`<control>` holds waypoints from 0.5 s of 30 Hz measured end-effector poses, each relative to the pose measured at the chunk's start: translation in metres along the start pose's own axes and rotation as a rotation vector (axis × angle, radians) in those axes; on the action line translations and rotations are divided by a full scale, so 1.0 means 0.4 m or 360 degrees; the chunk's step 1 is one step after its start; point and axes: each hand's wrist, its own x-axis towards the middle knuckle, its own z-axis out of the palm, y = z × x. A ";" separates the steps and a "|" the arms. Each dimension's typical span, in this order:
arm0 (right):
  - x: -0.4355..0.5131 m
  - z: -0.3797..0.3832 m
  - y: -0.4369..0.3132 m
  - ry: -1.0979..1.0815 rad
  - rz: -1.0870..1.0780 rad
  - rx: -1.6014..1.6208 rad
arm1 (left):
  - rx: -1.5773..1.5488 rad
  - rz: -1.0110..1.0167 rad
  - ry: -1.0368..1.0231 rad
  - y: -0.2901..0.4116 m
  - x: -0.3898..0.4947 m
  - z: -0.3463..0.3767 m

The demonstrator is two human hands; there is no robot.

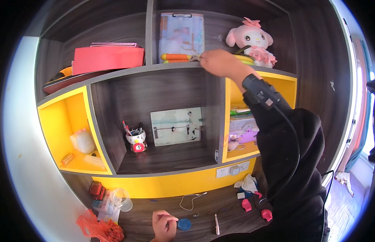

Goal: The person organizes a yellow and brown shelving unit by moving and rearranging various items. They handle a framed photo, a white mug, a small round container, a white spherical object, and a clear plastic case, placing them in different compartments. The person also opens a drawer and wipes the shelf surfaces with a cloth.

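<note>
My right hand (218, 63) reaches up to the upper shelf, its fingertips at a small greyish item (194, 58). Whether they grip it is hidden. Left of it lie orange foam-covered handles (177, 57) with yellow ends; a yellow part (244, 58) shows past my wrist. A clipboard (181, 34) with a picture leans behind, and a pink-and-white plush toy (254, 42) sits to the right. Low over the desk, my left hand (164, 225) has curled fingers beside a round blue disc (184, 224). I cannot tell whether anything is in it.
Below are a pen cup (136, 140) and a photo print (177, 126). The desk (151, 208) holds a white cable (192, 202), a white pen (217, 224), pink pieces (246, 205), a clear plastic cup (124, 202) and a red plastic bag (98, 227). Shelf dividers (149, 33) flank the upper compartment.
</note>
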 end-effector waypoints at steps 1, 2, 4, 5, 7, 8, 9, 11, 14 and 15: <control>-0.006 0.004 -0.001 0.0092 -0.0074 0.0098 | -0.0037 0.0042 -0.0023 0.015 0.024 0.005; -0.011 0.024 -0.022 0.0165 -0.0023 0.0156 | -0.0139 0.0018 -0.0059 0.035 0.057 0.011; -0.026 0.051 -0.036 0.0355 -0.0038 0.0303 | -0.0341 -0.0030 -0.0150 0.087 0.155 0.028; -0.035 0.063 -0.036 0.0479 -0.0114 0.0392 | -0.0141 0.0221 -0.0172 0.114 0.224 0.022; -0.061 0.065 -0.008 0.0603 -0.0220 0.0510 | 0.0101 0.0675 -0.0067 0.169 0.402 0.025; -0.078 0.061 0.009 0.0595 -0.0241 0.0540 | 0.0182 0.0860 -0.0026 0.199 0.497 0.026; -0.098 0.054 0.027 0.0603 -0.0276 0.0575 | 0.0218 0.1113 0.0018 0.226 0.602 0.035; -0.144 0.040 0.052 0.0812 -0.0324 0.0516 | -0.0084 0.1004 0.0028 0.287 0.773 0.087; -0.246 0.026 0.088 0.0979 -0.0467 0.0269 | -0.0028 0.0942 0.0099 0.353 0.982 0.156; -0.283 0.022 0.112 0.1003 -0.0542 0.0151 | 0.0020 0.0907 0.0135 0.363 1.031 0.176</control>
